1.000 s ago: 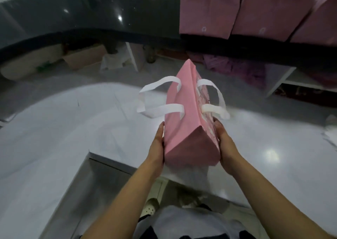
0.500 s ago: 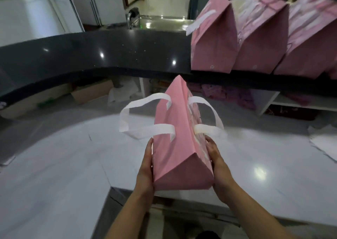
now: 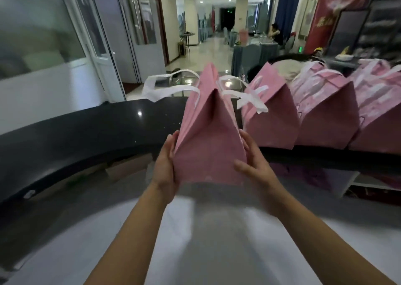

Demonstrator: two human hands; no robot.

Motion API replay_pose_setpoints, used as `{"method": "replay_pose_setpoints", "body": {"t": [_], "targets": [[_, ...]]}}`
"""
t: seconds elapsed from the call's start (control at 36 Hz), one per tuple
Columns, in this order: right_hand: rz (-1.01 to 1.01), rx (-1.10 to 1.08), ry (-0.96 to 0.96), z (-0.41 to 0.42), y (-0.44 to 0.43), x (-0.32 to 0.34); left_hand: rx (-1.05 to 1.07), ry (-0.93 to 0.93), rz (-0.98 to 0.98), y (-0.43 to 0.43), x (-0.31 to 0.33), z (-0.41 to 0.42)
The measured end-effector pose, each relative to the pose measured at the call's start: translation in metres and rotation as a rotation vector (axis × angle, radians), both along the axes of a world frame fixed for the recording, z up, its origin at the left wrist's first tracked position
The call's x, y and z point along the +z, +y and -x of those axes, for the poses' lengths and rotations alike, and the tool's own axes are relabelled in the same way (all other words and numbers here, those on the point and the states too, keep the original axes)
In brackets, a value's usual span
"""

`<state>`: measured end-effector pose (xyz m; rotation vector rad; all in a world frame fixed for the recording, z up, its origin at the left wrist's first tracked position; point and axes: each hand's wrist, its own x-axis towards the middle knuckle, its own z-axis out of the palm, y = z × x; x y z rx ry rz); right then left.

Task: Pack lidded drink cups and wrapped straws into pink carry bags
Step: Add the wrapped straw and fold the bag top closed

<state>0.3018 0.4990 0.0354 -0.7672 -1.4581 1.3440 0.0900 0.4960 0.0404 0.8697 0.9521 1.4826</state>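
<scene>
Centrally, peaked pink paper bag (image 3: 208, 154)

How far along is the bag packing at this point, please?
Done: three pink bags stand in a row on the black counter. In hand: a fourth bag, its top folded shut, is pressed between left hand and right hand at counter height. Left: probably setting it beside the row. No bag's contents are visible.
</scene>
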Motion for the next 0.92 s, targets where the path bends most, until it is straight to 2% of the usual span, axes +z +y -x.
{"method": "replay_pose_setpoints", "body": {"t": [0.11,0.28,0.36,0.5,0.56,0.64,0.69,0.81,0.92], "targets": [[-0.111,-0.109,-0.113,0.010,0.029,-0.014,0.000,0.091,0.013,0.046,-0.001,-0.007],[-0.221,-0.349,-0.149,0.018,0.064,-0.037,-0.130,0.320,-0.024,0.079,-0.020,0.001],[-0.301,-0.503,-0.233,0.021,0.078,-0.043,-0.198,0.429,-0.039,0.094,-0.041,0.011],[-0.457,-0.669,-0.417,0.028,0.098,-0.053,-0.022,0.498,-0.075,0.115,-0.046,0.007],[-0.513,-0.669,-0.455,0.029,0.099,-0.054,-0.009,0.507,-0.077,0.126,-0.044,0.006],[-0.487,-0.573,-0.509,0.029,0.096,-0.054,-0.035,0.540,-0.080,0.144,-0.039,0.006],[-0.469,-0.509,-0.599,0.026,0.099,-0.056,-0.055,0.553,-0.081,0.156,-0.036,0.006],[-0.508,-0.522,-0.791,0.022,0.116,-0.056,-0.045,0.573,-0.071,0.177,-0.034,0.006],[-0.468,-0.508,-0.788,0.018,0.121,-0.052,-0.037,0.580,-0.071,0.184,-0.035,0.002]]}}
